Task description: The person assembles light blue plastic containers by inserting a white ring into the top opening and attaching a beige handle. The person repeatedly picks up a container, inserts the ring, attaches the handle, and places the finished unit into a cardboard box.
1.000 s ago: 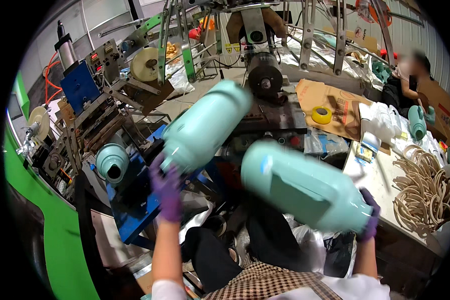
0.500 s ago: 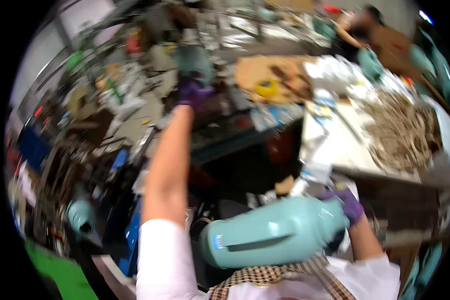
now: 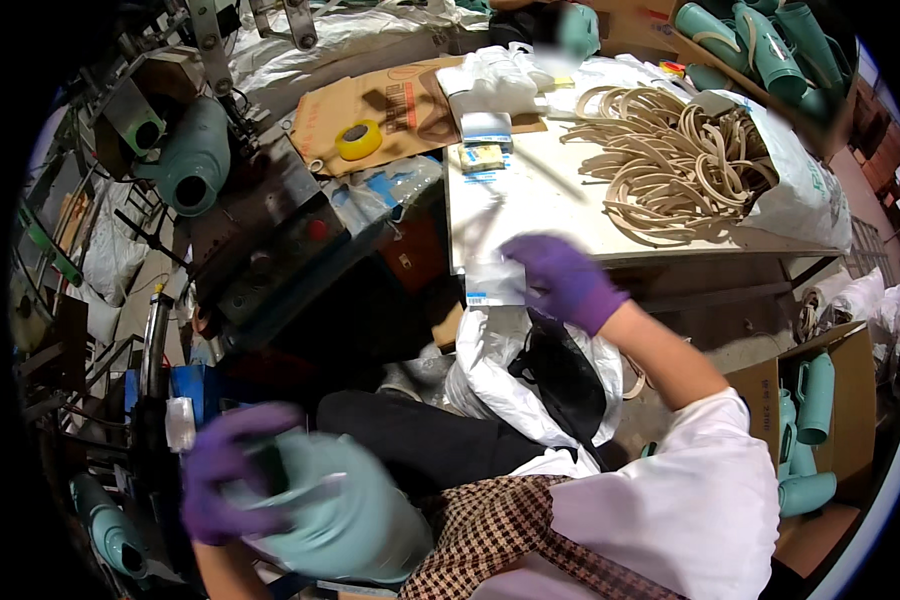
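Observation:
My left hand (image 3: 235, 470), in a purple glove, is closed round the open neck of a teal jug (image 3: 355, 515). The jug lies tilted across my lap at the lower left, its dark mouth turned toward the hand. My right hand (image 3: 570, 283), also gloved in purple, is at the front edge of the white table (image 3: 560, 215). Its bent fingers are at the side of a white label strip (image 3: 495, 285) with blue print, which hangs over that edge, and seem to pinch it. Another teal jug (image 3: 195, 155) sits in the metal machine at the upper left.
Tan strips (image 3: 680, 165) spill from a white sack (image 3: 795, 190) on the table. Yellow tape (image 3: 358, 140) rests on brown cardboard (image 3: 410, 100). Cartons with teal jugs stand at the right (image 3: 815, 395) and upper right (image 3: 765, 50). One jug (image 3: 110, 525) lies lower left.
My left hand has come back from the jug at the machine and now grips the jug in my lap. My right hand has left that jug and moved up to the label strip.

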The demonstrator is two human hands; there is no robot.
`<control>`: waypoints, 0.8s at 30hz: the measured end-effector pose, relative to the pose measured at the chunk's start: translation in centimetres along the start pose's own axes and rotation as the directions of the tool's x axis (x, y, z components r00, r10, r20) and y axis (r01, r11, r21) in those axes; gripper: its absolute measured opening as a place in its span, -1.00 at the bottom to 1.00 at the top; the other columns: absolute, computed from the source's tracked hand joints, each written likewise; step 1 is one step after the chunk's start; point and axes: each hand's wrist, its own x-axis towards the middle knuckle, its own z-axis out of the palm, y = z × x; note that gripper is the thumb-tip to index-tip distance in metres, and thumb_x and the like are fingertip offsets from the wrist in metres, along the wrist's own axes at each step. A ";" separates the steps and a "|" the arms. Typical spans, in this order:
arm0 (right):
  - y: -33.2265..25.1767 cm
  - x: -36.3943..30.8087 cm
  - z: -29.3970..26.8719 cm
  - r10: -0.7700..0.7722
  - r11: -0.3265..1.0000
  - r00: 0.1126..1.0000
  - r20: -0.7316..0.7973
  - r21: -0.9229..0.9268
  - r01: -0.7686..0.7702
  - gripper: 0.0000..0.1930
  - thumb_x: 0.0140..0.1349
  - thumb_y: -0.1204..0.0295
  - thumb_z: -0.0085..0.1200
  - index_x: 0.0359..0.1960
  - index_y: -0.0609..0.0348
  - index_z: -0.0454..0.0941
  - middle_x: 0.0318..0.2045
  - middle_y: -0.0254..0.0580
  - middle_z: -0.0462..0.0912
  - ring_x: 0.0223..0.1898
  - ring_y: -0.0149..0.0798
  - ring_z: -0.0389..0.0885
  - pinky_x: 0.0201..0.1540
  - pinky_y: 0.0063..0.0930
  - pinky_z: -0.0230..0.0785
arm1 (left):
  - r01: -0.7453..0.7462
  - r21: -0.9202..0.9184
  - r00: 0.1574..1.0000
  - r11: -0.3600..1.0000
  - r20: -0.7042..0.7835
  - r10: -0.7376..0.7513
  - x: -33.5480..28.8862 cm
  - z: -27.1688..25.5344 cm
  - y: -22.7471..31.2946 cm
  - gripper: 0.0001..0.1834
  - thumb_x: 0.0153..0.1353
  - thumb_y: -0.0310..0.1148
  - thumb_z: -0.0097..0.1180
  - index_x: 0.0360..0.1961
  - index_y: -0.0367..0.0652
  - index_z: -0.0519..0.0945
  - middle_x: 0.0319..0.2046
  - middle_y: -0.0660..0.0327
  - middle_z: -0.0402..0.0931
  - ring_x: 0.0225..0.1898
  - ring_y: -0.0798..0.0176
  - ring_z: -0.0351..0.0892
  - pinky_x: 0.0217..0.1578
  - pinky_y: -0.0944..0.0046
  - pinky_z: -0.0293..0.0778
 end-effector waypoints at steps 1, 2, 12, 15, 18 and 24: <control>4.3 -0.8 -1.9 -0.024 0.944 0.999 -0.048 -0.330 0.007 -0.62 0.04 0.48 0.23 -0.03 0.16 0.58 -0.08 0.01 0.65 -0.03 0.11 0.58 0.04 -0.14 0.44 | -0.036 -0.139 0.989 0.990 -0.148 0.015 -2.6 -1.8 -0.1 -0.70 -0.02 -0.20 0.38 -0.29 -0.06 0.63 -0.17 0.04 0.59 -0.10 -0.01 0.60 -0.16 0.08 0.58; 7.6 -2.7 -3.7 0.112 0.802 0.987 -0.112 -0.577 -0.156 -0.65 0.07 0.46 0.19 -0.04 0.15 0.59 -0.18 -0.02 0.65 -0.12 0.10 0.59 0.00 -0.14 0.44 | -0.040 -0.351 0.934 0.936 -0.346 -0.090 -6.1 -3.1 -2.1 -0.67 0.07 -0.14 0.30 -0.19 -0.07 0.60 -0.18 0.09 0.55 -0.15 0.07 0.53 -0.13 0.12 0.54; 19.0 -2.1 -6.1 0.037 0.889 0.991 -0.132 -0.449 -0.093 -0.78 0.13 0.45 0.20 -0.16 -0.06 0.65 -0.36 -0.11 0.62 -0.31 0.02 0.63 -0.26 -0.10 0.48 | 0.602 -0.318 0.539 0.733 -0.516 -0.666 -12.5 1.3 -14.8 -0.60 0.43 -0.19 -0.01 0.12 -0.26 0.54 0.00 0.18 0.58 -0.01 0.27 0.53 0.08 0.31 0.39; 17.5 2.2 -0.8 0.056 0.836 0.998 0.037 -0.548 -0.026 -0.88 0.20 0.32 0.21 -0.25 -0.04 0.68 -0.32 -0.01 0.64 -0.26 0.07 0.66 -0.21 -0.11 0.51 | 0.515 -0.590 0.594 0.622 -0.278 -0.755 -8.2 1.6 -12.8 -0.67 0.42 -0.20 0.06 0.02 -0.21 0.57 -0.16 0.27 0.59 -0.16 0.40 0.52 -0.08 0.35 0.43; 17.6 5.2 2.3 0.330 0.811 0.918 0.219 -0.564 -0.157 -0.67 0.18 0.02 0.23 -0.32 0.01 0.67 -0.30 -0.03 0.65 -0.20 0.05 0.64 -0.11 -0.11 0.49 | 0.605 -0.568 0.423 0.558 -0.365 -0.830 -9.1 1.4 -14.6 -0.69 0.38 -0.20 0.14 -0.01 -0.20 0.58 -0.16 0.30 0.59 -0.22 0.41 0.55 -0.14 0.36 0.46; 24.3 10.2 0.3 0.158 0.625 0.965 -0.209 -0.735 -0.262 -0.38 0.14 0.09 0.27 0.21 0.10 0.49 0.02 0.01 0.65 0.10 0.06 0.55 0.23 -0.10 0.30 | 0.200 -0.755 0.502 0.625 -0.468 -0.727 -14.8 1.3 -13.5 -0.60 0.40 -0.34 -0.04 0.18 -0.31 0.49 0.05 0.03 0.58 0.06 0.13 0.60 0.15 0.20 0.48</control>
